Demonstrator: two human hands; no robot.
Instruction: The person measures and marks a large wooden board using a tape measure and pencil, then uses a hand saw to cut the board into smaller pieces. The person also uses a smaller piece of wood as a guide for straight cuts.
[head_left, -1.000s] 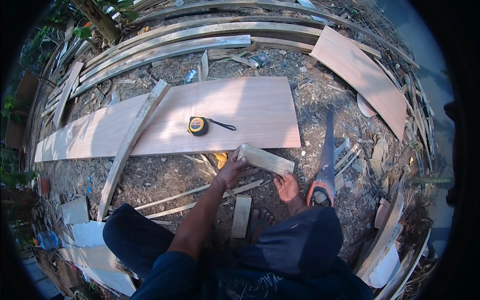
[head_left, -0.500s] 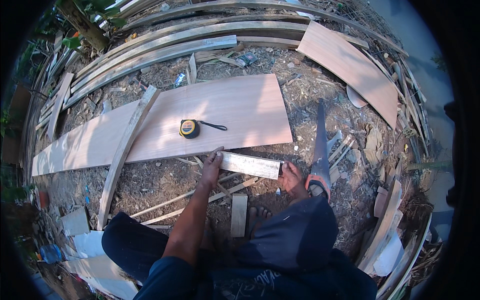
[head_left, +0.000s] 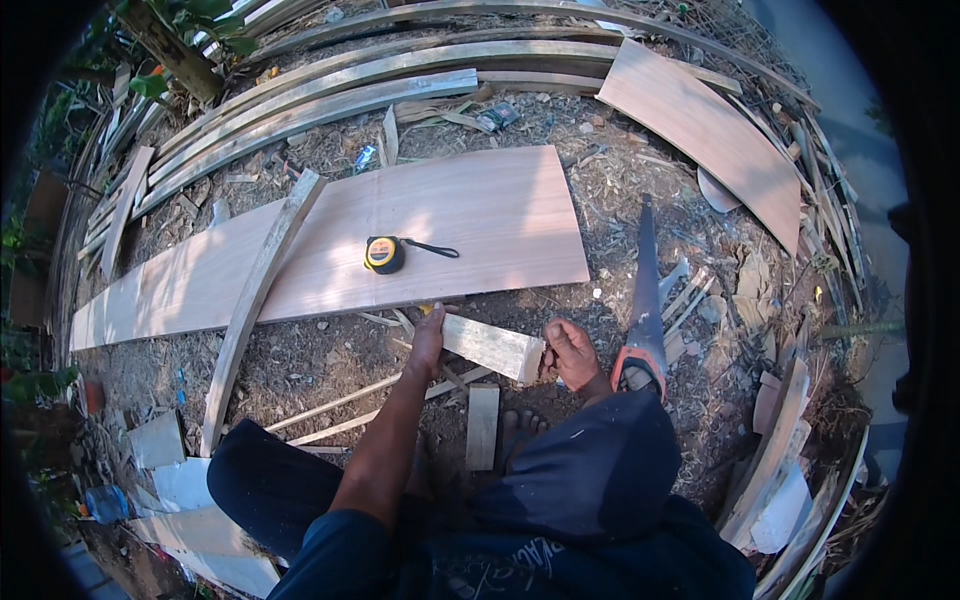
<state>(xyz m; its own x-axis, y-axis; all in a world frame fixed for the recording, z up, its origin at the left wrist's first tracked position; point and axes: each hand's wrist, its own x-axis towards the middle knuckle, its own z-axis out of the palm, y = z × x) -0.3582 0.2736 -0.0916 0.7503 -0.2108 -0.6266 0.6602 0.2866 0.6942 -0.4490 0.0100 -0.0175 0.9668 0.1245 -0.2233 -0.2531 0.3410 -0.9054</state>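
Observation:
A short, pale wooden block (head_left: 490, 345) is in my left hand (head_left: 428, 340), gripped at its left end, with its right end tilted down toward me. A small yellow bit shows beside the left fingertips, too small to name. My right hand (head_left: 572, 358) is at the block's right end with the fingers curled in. Whether those fingers touch the block or pinch something small is hidden. Beyond the hands, a yellow and black tape measure (head_left: 383, 255) with a dark strap rests on a long plywood sheet (head_left: 490, 215).
A handsaw (head_left: 643, 300) with an orange handle lies right of my right hand. One timber batten (head_left: 255, 310) crosses the plywood at left. Another short block (head_left: 482, 428) is by my foot. Long beams (head_left: 400, 62) and a second plywood sheet (head_left: 700, 140) lie farther off.
The block's right end has swung down and toward me. My right hand has shifted off its hold on that end, its fingers now curled. My left hand keeps its grip.

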